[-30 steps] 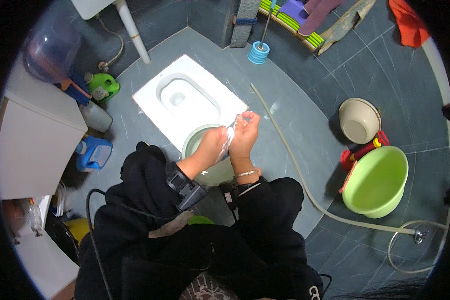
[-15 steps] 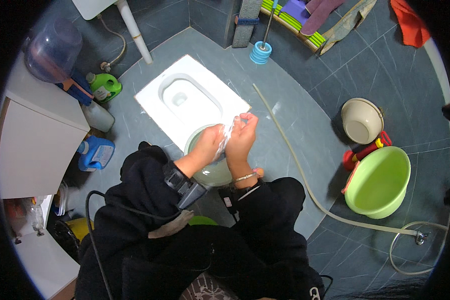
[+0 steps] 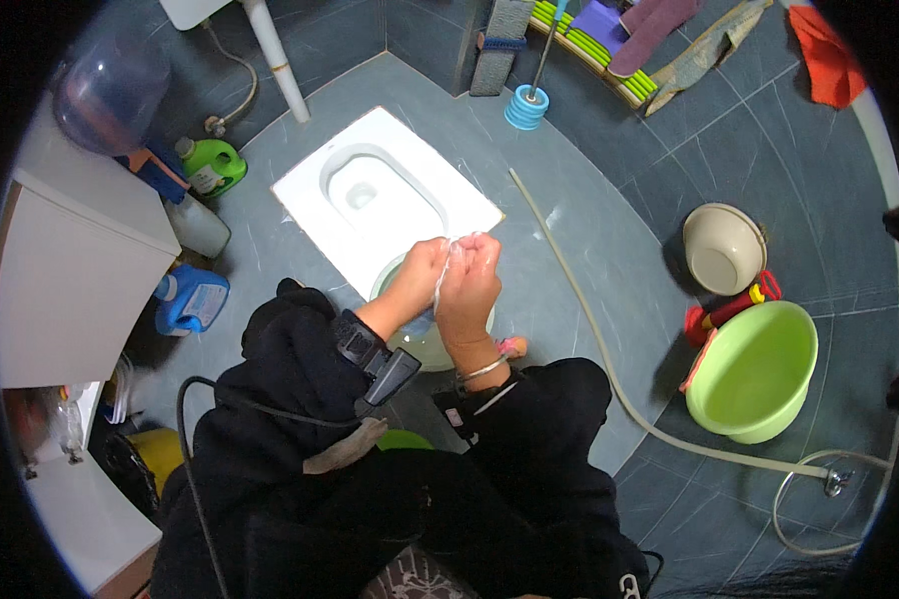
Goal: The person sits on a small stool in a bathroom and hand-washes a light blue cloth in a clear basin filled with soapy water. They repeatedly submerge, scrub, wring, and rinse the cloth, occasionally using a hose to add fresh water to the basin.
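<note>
Both my hands meet over a pale round basin (image 3: 428, 351) of cloudy water on the floor. My left hand (image 3: 416, 284) is closed, its fingers pressed against the right. My right hand (image 3: 467, 304) curls its fingers inward with the knuckles up. Between them is pinched a thin white wet cloth (image 3: 440, 287), mostly hidden by the fingers; its exact kind does not show. White suds seem to lie on the fingers. Just beyond the basin is a white squat toilet (image 3: 300, 192), partly behind the basin's rim. A small pink-orange object (image 3: 512, 346) lies beside my right wrist.
A hose (image 3: 576, 285) runs along the floor on the right, near a green basin (image 3: 754, 374) and a cream basin (image 3: 721, 255). On the left stand a green bottle (image 3: 213, 168), a blue bottle (image 3: 194, 299) and a white cabinet (image 3: 85, 280). A blue plunger (image 3: 526, 108) stands at the back.
My right hand has turned so its knuckles face up and its fingers curl in. Both hands have drawn closer together, and less of the white cloth shows.
</note>
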Demonstrator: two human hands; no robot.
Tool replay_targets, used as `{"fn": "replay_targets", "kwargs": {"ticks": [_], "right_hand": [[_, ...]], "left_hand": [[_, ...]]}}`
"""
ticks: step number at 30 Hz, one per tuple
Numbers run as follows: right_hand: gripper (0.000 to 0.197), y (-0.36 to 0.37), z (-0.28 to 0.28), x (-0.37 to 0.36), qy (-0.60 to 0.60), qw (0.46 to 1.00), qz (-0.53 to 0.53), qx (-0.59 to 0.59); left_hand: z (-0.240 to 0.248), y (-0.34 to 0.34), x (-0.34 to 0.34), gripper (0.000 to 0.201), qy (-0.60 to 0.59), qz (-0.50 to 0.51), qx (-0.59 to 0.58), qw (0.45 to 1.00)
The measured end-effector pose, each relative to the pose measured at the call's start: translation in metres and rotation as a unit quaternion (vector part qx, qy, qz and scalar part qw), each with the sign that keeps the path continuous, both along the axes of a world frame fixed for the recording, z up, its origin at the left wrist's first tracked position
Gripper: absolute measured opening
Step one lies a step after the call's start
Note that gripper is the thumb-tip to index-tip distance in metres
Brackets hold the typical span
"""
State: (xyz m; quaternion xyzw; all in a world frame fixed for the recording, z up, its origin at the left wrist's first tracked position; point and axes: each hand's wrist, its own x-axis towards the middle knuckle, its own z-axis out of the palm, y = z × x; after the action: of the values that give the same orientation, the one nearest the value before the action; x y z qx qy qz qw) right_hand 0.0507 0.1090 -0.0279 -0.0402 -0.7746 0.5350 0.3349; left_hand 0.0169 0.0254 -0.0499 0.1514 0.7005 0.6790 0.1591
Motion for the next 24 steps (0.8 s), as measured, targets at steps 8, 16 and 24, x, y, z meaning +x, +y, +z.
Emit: {"fn": "replay_targets", "kwargs": {"ticks": [8, 16, 24], "right_hand": [[0.014, 0.032, -0.013, -0.009, -0.071, 0.922, 0.137, -0.356], [0.034, 0.026, 0.009, 0.001, -0.181, 0.881, 0.269, -0.344], [0.026, 0.029, 0.012, 0.002, -0.213, 0.846, 0.283, -0.399]], "left_hand": [[0.020, 0.002, 0.004, 0.015, -0.219, 0.014, 0.221, 0.950], [0.053, -0.017, -0.026, 0.022, -0.279, 0.166, 0.356, 0.876], [0.042, -0.022, -0.035, 0.020, -0.220, 0.116, 0.418, 0.874]]}}
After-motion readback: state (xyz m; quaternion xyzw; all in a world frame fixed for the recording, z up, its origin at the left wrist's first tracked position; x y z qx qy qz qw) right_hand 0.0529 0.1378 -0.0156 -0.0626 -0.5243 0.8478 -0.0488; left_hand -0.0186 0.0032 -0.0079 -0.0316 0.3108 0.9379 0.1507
